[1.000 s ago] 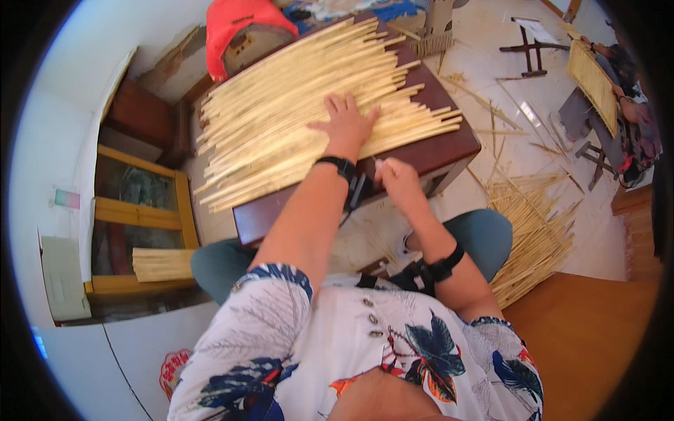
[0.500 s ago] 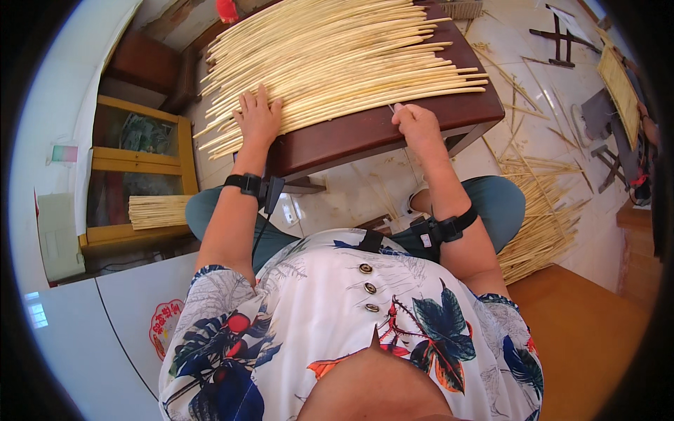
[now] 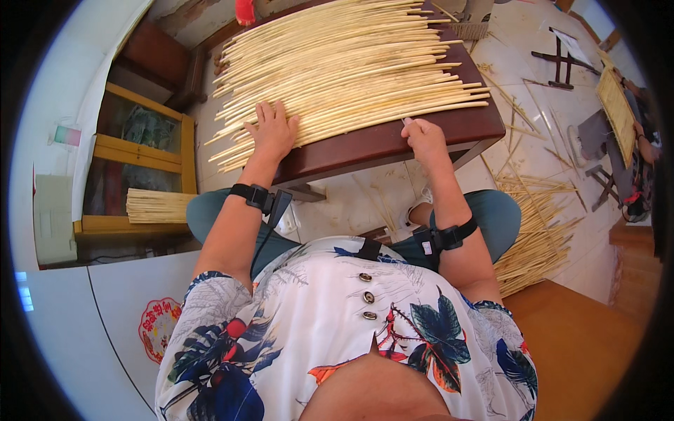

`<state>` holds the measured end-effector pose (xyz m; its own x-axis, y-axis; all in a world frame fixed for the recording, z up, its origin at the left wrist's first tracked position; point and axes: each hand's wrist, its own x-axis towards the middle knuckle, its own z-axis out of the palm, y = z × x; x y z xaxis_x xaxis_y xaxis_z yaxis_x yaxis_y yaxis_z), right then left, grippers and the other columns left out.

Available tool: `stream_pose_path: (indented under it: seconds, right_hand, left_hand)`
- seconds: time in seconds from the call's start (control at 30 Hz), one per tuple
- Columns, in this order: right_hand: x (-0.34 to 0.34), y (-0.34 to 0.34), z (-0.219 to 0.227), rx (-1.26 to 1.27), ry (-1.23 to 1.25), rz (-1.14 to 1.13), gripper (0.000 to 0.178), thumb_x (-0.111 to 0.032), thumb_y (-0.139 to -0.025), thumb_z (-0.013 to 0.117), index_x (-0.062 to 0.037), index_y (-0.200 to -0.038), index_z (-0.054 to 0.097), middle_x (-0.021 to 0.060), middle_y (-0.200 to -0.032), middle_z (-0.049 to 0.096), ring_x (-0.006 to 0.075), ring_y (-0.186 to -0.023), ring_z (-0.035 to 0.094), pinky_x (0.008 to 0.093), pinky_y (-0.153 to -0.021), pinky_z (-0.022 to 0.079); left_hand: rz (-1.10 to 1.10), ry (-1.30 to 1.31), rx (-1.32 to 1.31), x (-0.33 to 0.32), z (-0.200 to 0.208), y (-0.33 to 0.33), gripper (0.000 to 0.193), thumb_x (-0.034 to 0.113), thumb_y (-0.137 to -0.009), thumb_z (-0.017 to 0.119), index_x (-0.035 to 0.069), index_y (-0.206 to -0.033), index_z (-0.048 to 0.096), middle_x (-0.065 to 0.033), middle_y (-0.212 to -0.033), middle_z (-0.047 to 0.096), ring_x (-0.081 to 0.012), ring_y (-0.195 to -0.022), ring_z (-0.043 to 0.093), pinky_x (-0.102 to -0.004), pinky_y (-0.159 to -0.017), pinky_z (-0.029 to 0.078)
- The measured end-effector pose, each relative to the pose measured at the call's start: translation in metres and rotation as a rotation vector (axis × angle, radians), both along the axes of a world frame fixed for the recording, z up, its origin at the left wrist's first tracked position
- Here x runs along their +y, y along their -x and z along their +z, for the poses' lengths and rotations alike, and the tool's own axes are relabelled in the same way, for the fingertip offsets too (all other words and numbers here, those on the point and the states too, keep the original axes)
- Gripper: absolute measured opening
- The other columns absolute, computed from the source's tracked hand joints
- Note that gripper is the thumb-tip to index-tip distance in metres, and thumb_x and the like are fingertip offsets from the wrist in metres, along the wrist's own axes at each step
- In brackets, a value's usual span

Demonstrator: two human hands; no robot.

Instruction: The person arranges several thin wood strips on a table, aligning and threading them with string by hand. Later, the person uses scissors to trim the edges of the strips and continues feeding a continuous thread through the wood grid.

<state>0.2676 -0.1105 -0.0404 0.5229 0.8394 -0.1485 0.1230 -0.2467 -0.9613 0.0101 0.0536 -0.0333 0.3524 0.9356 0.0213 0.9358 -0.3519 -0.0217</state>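
Note:
A wide layer of pale yellow stalks (image 3: pixel 330 70) lies side by side across the dark red-brown table (image 3: pixel 337 150). My left hand (image 3: pixel 274 135) rests flat on the stalks near their left ends, fingers spread. At the table's near edge, my right hand (image 3: pixel 426 139) is closed in a pinch just beside the nearest stalk. A small thin greyish tip shows at its fingers; what it belongs to is hidden. Both wrists wear black straps.
Piles of loose stalks (image 3: pixel 537 228) lie on the floor at right, and a bundle (image 3: pixel 160 206) at left by the yellow-framed cabinet (image 3: pixel 133 149). At far right another person holds a flat panel of stalks (image 3: pixel 616 116) near a folding stool (image 3: pixel 605 184).
The view has shifted slightly. My left hand still lies on the stalks with its fingers a little differently spread; the right hand keeps its pinch by the near edge.

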Motion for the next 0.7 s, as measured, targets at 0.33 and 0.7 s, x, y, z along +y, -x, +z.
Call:
stream_pose_path:
  seconds: [0.33, 0.7]
  right_hand:
    - [-0.001, 0.001, -0.003, -0.025, -0.035, 0.022, 0.035, -0.032, -0.084, 0.052, -0.0011, -0.07, 0.062, 0.0098, -0.061, 0.057, 0.0203, -0.058, 0.054, 0.0331, -0.058, 0.043]
    - [-0.002, 0.0, -0.002, -0.006, -0.029, 0.024, 0.035, -0.032, -0.083, 0.052, -0.0012, -0.069, 0.061, 0.0102, -0.058, 0.055, 0.0218, -0.057, 0.053, 0.0342, -0.057, 0.042]
  left_hand:
    - [-0.354, -0.075, -0.171, -0.02, -0.003, -0.078, 0.063, 0.049, -0.091, 0.035, 0.011, -0.14, 0.027, -0.0211, -0.145, 0.018, -0.0393, -0.135, 0.012, -0.0652, -0.101, 0.009]
    - [-0.195, -0.108, -0.099, -0.033, -0.001, -0.086, 0.068, 0.055, -0.088, 0.036, 0.013, -0.141, 0.025, -0.0218, -0.145, 0.018, -0.0373, -0.135, 0.012, -0.0769, -0.089, 0.009]
